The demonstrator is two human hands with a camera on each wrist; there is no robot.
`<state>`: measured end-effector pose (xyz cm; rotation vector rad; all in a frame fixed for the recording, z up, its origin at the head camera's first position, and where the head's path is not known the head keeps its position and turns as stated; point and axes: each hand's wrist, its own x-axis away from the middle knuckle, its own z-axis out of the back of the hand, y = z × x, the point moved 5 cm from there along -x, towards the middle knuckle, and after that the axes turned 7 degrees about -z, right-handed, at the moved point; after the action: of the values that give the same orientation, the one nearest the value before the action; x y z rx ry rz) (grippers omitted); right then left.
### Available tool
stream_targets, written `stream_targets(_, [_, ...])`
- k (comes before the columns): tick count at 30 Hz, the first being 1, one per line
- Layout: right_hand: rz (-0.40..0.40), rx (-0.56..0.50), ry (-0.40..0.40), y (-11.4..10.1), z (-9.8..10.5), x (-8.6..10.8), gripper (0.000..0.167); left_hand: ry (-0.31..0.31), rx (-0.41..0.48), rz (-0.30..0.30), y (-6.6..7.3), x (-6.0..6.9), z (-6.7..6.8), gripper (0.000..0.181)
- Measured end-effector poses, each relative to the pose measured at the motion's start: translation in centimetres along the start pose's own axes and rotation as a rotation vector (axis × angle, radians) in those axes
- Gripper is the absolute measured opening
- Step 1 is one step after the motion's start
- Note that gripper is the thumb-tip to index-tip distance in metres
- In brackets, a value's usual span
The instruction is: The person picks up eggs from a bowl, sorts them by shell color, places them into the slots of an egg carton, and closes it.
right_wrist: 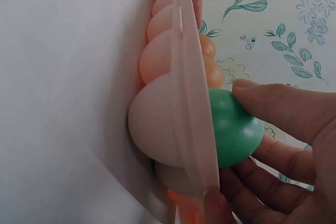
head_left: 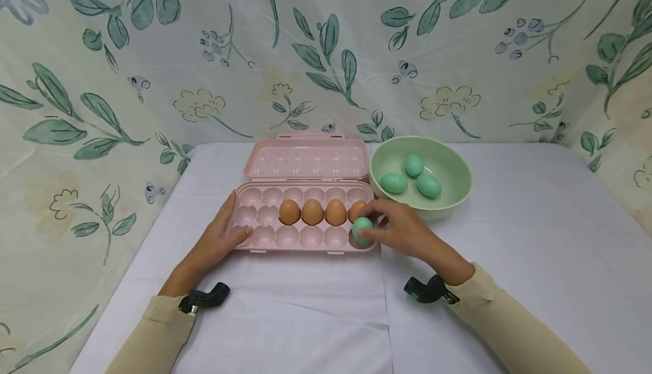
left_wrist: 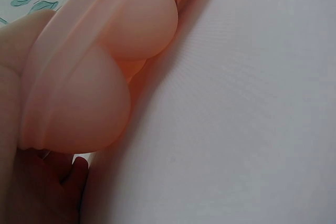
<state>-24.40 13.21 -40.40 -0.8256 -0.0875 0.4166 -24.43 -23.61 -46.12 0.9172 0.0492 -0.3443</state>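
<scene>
A pink egg carton (head_left: pixel 299 240) lies open on the table, its lid (head_left: pixel 308 159) folded back. Brown eggs (head_left: pixel 313 212) fill several cups of the middle row, from the third cup to the right end. My right hand (head_left: pixel 402 230) pinches a green egg (head_left: pixel 363 231) between thumb and fingers, with the egg's lower part inside the front right corner cup. In the right wrist view the green egg (right_wrist: pixel 233 129) stands above the carton's rim. My left hand (head_left: pixel 216 241) holds the carton's left end, thumb over the front rim and fingers along the side.
A light green bowl (head_left: pixel 448 210) stands right of the carton, close to its right end, with 3 green eggs (head_left: pixel 428 185) inside. White cloth (head_left: pixel 305 317) covers the table. A leaf-patterned curtain (head_left: pixel 326 51) hangs behind and at the sides.
</scene>
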Motion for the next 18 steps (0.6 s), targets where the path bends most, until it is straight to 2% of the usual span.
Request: stream_targets(18, [0.018,-0.010,-0.008,-0.01,-0.16,-0.04,0.033,-0.006,0.017,0.009,-0.23,0.05,-0.05,0.097])
